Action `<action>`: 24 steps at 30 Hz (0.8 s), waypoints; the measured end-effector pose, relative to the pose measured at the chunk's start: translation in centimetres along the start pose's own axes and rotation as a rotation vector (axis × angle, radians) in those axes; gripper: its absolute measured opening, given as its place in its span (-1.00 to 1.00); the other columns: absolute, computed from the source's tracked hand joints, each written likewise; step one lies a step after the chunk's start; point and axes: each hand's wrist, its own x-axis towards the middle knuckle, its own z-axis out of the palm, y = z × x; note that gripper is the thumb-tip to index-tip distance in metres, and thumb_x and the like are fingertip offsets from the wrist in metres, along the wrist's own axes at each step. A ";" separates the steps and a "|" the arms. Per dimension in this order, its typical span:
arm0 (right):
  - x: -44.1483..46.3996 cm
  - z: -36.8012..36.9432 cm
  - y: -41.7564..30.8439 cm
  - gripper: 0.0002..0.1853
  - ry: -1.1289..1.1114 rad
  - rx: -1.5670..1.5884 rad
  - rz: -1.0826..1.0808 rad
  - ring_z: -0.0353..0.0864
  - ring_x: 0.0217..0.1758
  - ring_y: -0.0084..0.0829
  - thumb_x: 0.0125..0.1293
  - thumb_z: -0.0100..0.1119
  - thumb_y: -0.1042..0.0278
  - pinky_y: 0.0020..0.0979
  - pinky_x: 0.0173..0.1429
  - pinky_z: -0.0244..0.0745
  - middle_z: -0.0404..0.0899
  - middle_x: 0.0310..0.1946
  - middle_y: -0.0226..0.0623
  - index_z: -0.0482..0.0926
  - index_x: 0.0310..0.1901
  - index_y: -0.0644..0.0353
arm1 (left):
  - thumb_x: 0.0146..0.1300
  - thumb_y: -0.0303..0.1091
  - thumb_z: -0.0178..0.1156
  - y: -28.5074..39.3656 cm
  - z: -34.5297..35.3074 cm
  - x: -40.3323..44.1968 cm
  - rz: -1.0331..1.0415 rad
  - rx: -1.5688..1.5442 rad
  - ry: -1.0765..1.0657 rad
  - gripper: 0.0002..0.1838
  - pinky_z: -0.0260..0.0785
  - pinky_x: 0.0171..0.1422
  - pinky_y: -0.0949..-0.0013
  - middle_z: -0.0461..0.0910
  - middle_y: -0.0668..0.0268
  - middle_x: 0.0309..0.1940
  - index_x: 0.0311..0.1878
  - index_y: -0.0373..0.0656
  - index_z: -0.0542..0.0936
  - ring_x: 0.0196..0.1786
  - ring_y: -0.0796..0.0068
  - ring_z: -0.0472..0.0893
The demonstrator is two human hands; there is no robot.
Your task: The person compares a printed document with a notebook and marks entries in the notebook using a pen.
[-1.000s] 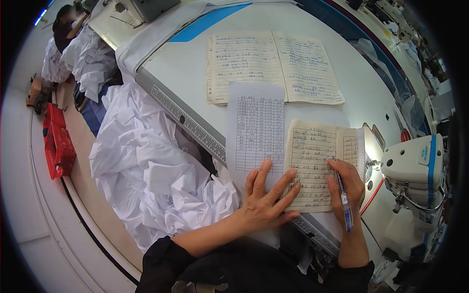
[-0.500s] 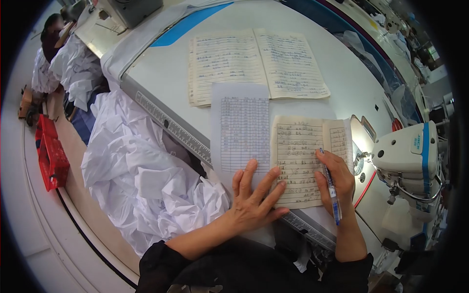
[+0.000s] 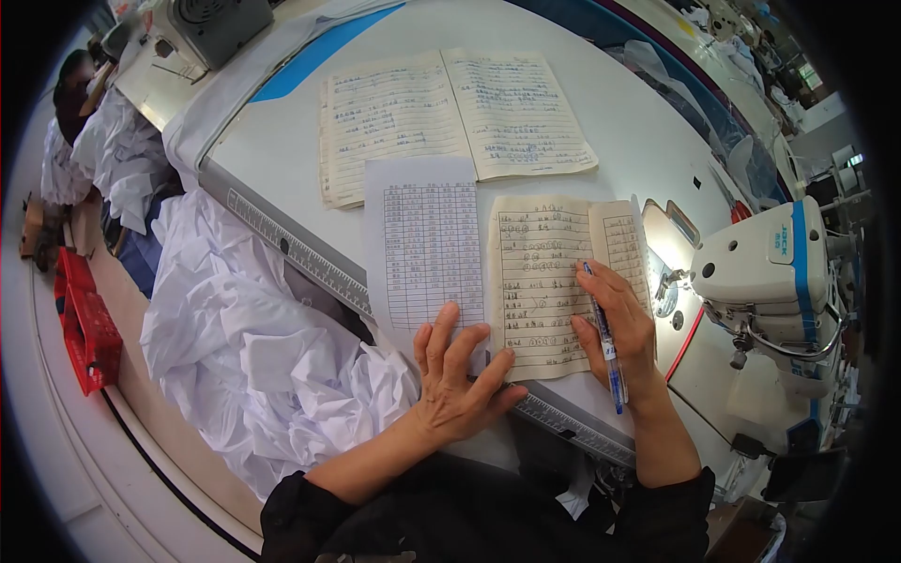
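Observation:
My left hand [image 3: 460, 380] has its fingers spread over the lower edges of a printed table sheet [image 3: 422, 244] and a small handwritten notebook [image 3: 544, 310]. A blue-and-clear pen [image 3: 608, 347] is in my right hand [image 3: 621, 324], which rests on the right part of that notebook. The pen points up and away from me, its upper end near the index fingertip. Beyond the sheet, a larger notebook [image 3: 404, 113] lies open with blue handwriting, and the sheet overlaps its lower edge.
A sewing machine [image 3: 765, 272] stands at the right. Along the table's near edge runs a metal ruler [image 3: 310, 258]. White cloth [image 3: 253, 347] is heaped at the left, near a red basket [image 3: 86, 324]. A person [image 3: 73, 94] is at the far upper left.
The view has shifted, so the table and notebooks appear further left. My left hand's fingers have drawn in slightly and sit lower against the sheet. My right hand still holds the pen.

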 end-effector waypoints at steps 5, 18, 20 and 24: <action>0.0 0.1 0.2 -0.52 0.023 0.016 -0.010 0.51 0.15 -0.02 0.06 0.25 0.65 -0.20 0.21 0.46 0.49 0.09 0.01 0.48 0.09 0.28 | 0.17 0.12 0.21 0.1 -0.1 0.0 -0.011 0.008 -0.025 -0.50 -0.26 0.43 -0.19 0.28 0.04 0.16 0.02 -0.04 0.53 0.39 -0.24 0.10; 0.0 0.0 0.3 -0.49 0.002 -0.003 -0.002 0.52 0.14 -0.02 0.01 0.30 0.65 -0.21 0.19 0.48 0.48 0.09 0.02 0.49 0.08 0.25 | 0.20 0.06 0.21 -0.1 0.1 0.0 0.006 -0.026 0.007 -0.50 -0.28 0.43 -0.19 0.31 0.01 0.23 0.04 -0.13 0.47 0.41 -0.26 0.09; 0.0 0.0 0.3 -0.49 0.001 0.001 0.000 0.52 0.14 -0.02 0.01 0.30 0.64 -0.21 0.19 0.48 0.48 0.09 0.02 0.49 0.08 0.25 | 0.21 0.04 0.19 0.0 -0.1 0.2 0.010 -0.009 -0.013 -0.51 -0.32 0.44 -0.19 0.34 0.02 0.24 0.01 -0.15 0.47 0.41 -0.27 0.09; -0.1 0.1 0.4 -0.48 0.010 0.024 0.008 0.52 0.15 -0.02 0.02 0.29 0.65 -0.21 0.19 0.48 0.49 0.08 0.02 0.48 0.09 0.25 | 0.24 0.01 0.16 0.2 -0.3 0.5 0.007 0.011 -0.059 -0.56 -0.41 0.46 -0.19 0.43 0.06 0.25 -0.06 -0.20 0.45 0.42 -0.30 0.07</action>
